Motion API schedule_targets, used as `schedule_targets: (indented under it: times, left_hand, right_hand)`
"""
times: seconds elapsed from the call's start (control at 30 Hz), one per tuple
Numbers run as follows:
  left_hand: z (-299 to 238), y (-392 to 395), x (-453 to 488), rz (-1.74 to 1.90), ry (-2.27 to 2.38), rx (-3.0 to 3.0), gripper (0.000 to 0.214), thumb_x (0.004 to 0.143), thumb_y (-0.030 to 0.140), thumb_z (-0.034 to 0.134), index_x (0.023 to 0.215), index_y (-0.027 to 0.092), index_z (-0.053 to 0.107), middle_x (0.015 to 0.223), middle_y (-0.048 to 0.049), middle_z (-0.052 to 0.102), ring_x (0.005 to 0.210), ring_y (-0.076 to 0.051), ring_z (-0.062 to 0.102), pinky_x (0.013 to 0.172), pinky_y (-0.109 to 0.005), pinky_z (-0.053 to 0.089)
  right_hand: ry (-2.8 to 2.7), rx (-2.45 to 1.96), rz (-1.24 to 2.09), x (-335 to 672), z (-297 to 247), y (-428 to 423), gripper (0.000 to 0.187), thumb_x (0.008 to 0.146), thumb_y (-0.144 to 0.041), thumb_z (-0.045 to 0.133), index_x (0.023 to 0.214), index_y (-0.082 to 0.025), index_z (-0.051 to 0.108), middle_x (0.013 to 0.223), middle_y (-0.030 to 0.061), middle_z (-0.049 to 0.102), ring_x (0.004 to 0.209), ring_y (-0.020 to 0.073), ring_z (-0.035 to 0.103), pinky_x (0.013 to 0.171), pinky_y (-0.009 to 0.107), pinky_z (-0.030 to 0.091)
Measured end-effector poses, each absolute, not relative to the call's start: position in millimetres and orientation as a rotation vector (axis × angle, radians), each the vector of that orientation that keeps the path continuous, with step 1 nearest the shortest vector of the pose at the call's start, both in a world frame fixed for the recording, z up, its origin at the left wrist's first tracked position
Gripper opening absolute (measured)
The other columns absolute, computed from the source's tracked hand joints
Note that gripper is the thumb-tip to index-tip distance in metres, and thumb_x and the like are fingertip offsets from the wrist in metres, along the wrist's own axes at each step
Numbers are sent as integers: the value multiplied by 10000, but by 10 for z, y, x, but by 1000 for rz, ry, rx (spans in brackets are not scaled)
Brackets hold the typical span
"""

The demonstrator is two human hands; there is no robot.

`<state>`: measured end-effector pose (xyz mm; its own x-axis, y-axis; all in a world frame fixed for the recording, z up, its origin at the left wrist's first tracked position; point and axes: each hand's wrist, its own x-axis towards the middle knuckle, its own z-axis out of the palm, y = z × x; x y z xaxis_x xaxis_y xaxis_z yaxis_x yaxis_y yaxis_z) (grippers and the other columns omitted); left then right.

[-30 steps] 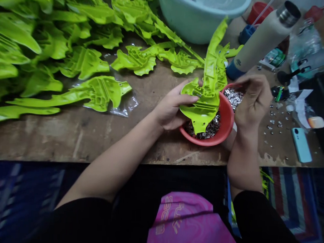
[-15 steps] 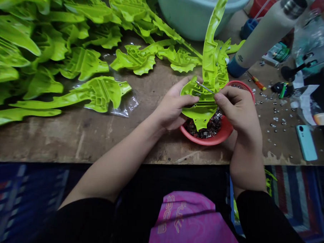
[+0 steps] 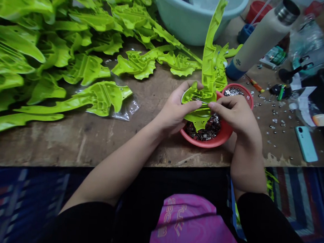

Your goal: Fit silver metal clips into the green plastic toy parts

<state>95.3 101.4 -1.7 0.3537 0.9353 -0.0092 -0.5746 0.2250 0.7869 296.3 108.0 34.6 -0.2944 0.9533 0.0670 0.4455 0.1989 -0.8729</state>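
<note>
Left hand holds plastic-looking frond over red bowl.

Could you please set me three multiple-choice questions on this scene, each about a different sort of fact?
1. Where does the phone lie?
A. On the wooden table top, right of the red bowl
B. Inside the red bowl
C. Under the left hand

2. What colour are the plastic parts spread at the left of the table?
A. Pink
B. Pale blue
C. Lime green

3. What is the left hand doing?
A. Lying flat on the table
B. Gripping a lime green plastic part
C. Holding the phone

Answers:
1. A, since the phone lies on the wood beyond the bowl's right side.
2. C, since the whole spread shows that bright colour.
3. B, since its fingers and thumb wrap the part above the bowl.
</note>
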Motion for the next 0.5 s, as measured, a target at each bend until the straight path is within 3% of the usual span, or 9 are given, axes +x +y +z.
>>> schedule_targets:
  times: [0.13,0.3,0.5]
  left_hand:
    - [-40,988,971,1144,565,829,519,801,415,937,1168,279,597,1235,-31,793,1326,-333,758,1083,-465,665]
    - [-128,1015,923,1175,587,952,458,834,445,926,1160,277,652,1373,-39,759,1494,-336,643,1250,-460,571]
    - [-54,964,931,1229,712,1068,407,884,510,876,1137,262,676,1368,-47,735,1546,-364,573,1270,-493,538]
  right_hand:
    - [-1662,-1337,1078,3080,156,1146,607,745,-719,974,759,-257,581,524,-90,492,492,105,417,590,337,547]
    - [-1630,-1267,1075,3224,-61,1214,649,731,-691,1004,1004,-281,582,634,-88,546,561,142,547,602,336,563]
    - [-1680,-1275,984,3209,-166,1210,688,756,-740,966,1085,-280,574,681,-83,625,540,134,583,569,314,549]
